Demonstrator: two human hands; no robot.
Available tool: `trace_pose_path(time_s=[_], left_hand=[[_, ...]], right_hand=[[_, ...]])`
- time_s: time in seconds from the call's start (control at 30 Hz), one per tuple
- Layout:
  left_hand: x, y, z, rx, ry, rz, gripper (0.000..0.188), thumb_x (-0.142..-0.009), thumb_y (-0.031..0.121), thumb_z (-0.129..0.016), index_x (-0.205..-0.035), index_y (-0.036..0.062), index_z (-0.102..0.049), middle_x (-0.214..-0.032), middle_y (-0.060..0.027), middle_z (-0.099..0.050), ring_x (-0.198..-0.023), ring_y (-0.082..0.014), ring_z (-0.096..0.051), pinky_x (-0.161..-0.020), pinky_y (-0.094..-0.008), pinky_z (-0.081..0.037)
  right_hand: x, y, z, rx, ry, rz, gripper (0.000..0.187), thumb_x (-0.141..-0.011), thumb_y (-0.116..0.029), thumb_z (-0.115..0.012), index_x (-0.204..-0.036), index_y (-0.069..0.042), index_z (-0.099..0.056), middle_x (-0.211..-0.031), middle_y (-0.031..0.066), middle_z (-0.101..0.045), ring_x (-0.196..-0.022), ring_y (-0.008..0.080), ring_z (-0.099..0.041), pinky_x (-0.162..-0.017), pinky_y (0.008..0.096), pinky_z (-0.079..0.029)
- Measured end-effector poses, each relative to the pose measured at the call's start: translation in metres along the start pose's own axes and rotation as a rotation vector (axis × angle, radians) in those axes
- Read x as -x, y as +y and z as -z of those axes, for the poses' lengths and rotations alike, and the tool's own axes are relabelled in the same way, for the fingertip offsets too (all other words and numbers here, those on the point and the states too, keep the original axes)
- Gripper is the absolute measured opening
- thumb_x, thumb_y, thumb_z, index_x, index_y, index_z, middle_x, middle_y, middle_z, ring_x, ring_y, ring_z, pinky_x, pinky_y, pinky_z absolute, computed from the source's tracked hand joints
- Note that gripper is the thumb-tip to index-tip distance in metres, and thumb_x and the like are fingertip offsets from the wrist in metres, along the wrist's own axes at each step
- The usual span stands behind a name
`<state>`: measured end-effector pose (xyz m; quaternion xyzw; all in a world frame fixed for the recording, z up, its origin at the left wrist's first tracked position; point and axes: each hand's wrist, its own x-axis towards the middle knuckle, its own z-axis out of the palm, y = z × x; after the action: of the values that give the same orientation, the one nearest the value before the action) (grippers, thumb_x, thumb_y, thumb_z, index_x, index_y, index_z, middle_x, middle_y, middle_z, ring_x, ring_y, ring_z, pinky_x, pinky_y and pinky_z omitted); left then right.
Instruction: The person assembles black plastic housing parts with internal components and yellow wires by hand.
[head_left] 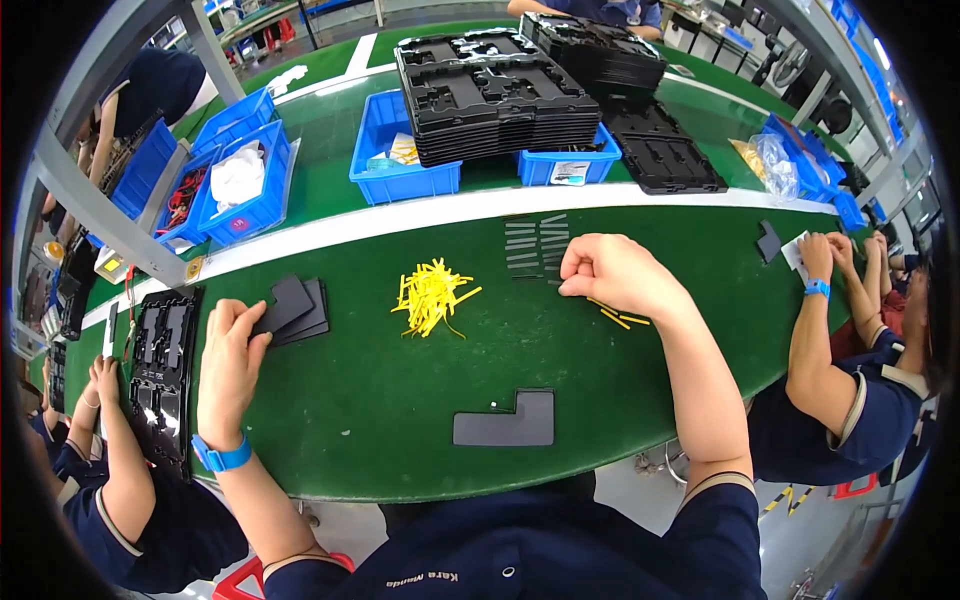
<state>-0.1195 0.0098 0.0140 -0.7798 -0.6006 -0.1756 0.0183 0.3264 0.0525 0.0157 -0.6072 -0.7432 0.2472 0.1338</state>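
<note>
By the left hand (230,360), flat, matte, angular dark-grey pieces (289,303).

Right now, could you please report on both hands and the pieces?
Left hand at dark pieces, grip unclear. Right hand beside grey strips. Yellow strips piled between.

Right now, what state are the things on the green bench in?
Left hand, bent, grip unclear
Right hand, fingertips pinched, contents unclear
Dark pieces, stacked unevenly
Single grey piece, lying flat
Yellow strips, heaped, some set apart
Thin grey strips, laid in two columns
Front black trays, stacked
Left blue bins, open
</note>
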Motion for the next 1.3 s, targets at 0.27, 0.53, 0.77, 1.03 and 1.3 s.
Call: trace_pose_path(time_s=[0.27,0.53,0.77,1.03,1.3], left_hand=[[-0.011,0.048,-0.004,-0.025,0.198,-0.121,0.034,-0.071,0.012,-0.079,-0.102,0.0082,-0.067,-0.097,-0.0109,-0.061,-0.089,-0.0315,-0.061,-0.078,-0.0418,-0.052],[0.002,0.14,-0.034,0.31,-0.374,-0.781,0.065,-0.07,0.038,-0.082,-0.122,0.0112,-0.055,-0.098,-0.0062,-0.054,-0.091,-0.0249,-0.057,-0.075,-0.0373,-0.051],[0.002,0.137,-0.04,0.465,-0.377,-0.77,0.059,-0.071,0.021,-0.083,-0.12,0.0101,-0.052,-0.099,-0.0076,-0.053,-0.092,-0.0259,-0.057,-0.077,-0.0377,-0.051],[0.005,0.138,-0.036,0.583,-0.377,-0.661,0.056,-0.077,0.011,-0.078,-0.127,0.0087,-0.052,-0.101,-0.0078,-0.051,-0.091,-0.0239,-0.055,-0.068,-0.0342,-0.055],[0.008,0.128,-0.043,0.486,-0.291,-0.746,0.059,-0.075,0.02,-0.079,-0.128,0.0131,-0.054,-0.104,-0.0061,-0.054,-0.095,-0.0239,-0.057,-0.077,-0.0352,-0.052]], right_hand=[[0.01,-0.012,-0.007,0.137,-0.039,0.085,0.012,-0.084,-0.015,-0.069,-0.078,-0.006,-0.062,-0.086,0.0095,-0.065,-0.087,0.031,-0.065,-0.076,0.0417,-0.051],[0.015,-0.032,-0.019,-0.06,0.114,0.269,0.011,-0.084,-0.003,-0.068,-0.084,-0.001,-0.057,-0.086,0.0096,-0.055,-0.075,0.0258,-0.056,-0.068,0.0356,-0.046],[0.01,-0.032,-0.027,-0.209,0.127,0.387,0.014,-0.087,-0.002,-0.066,-0.089,-0.002,-0.052,-0.087,0.0106,-0.053,-0.077,0.0279,-0.055,-0.07,0.0364,-0.046],[0.011,-0.033,-0.042,-0.522,0.075,0.366,0.01,-0.091,0.006,-0.059,-0.098,0.0,-0.056,-0.09,0.0071,-0.056,-0.072,0.0143,-0.056,-0.062,0.0268,-0.048],[0.01,-0.042,-0.041,-0.437,0.034,0.406,0.016,-0.089,0.007,-0.06,-0.102,0.0,-0.065,-0.088,0.007,-0.059,-0.073,0.0168,-0.058,-0.064,0.0273,-0.048]])
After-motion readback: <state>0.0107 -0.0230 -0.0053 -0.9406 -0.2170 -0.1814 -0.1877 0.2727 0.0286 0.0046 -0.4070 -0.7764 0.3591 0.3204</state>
